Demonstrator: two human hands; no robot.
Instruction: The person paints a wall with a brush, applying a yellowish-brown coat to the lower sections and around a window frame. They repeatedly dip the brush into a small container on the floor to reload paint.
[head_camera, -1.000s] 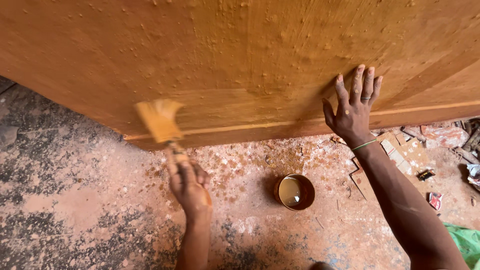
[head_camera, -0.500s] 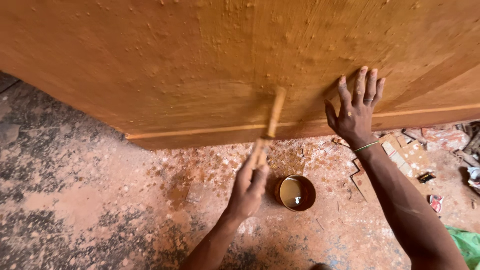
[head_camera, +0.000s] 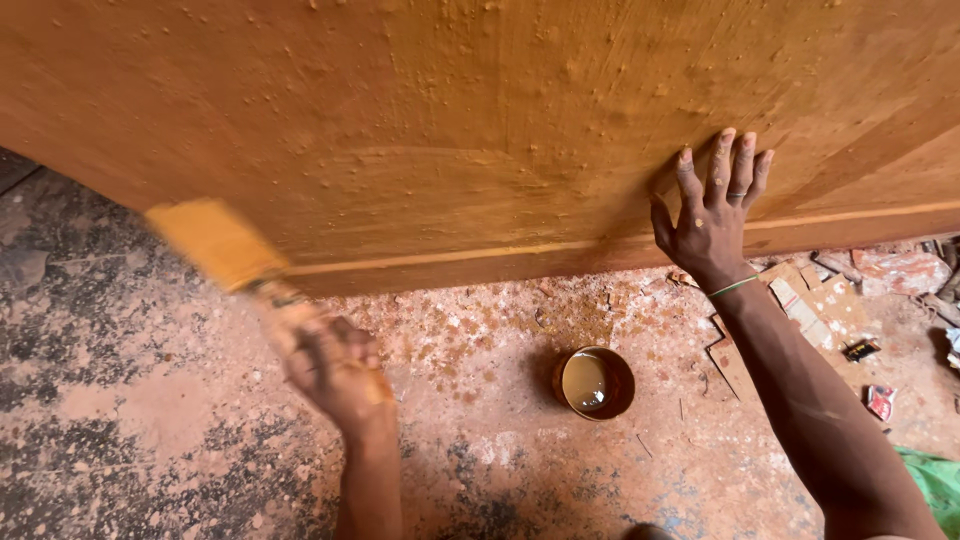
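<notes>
Gripping a brush (head_camera: 215, 243), the left hand (head_camera: 335, 372) is blurred beside the panel (head_camera: 480, 130); right hand (head_camera: 712, 218) presses it, fingers (head_camera: 722, 160) spread wide; tin (head_camera: 594, 383) on floor.

Open floor (head_camera: 150, 420) left between hands. Way ahead blocked by board (head_camera: 480, 130). Tin (head_camera: 594, 383) set mid-floor; scraps (head_camera: 830, 300), possibly cardboard, heaped at right.
</notes>
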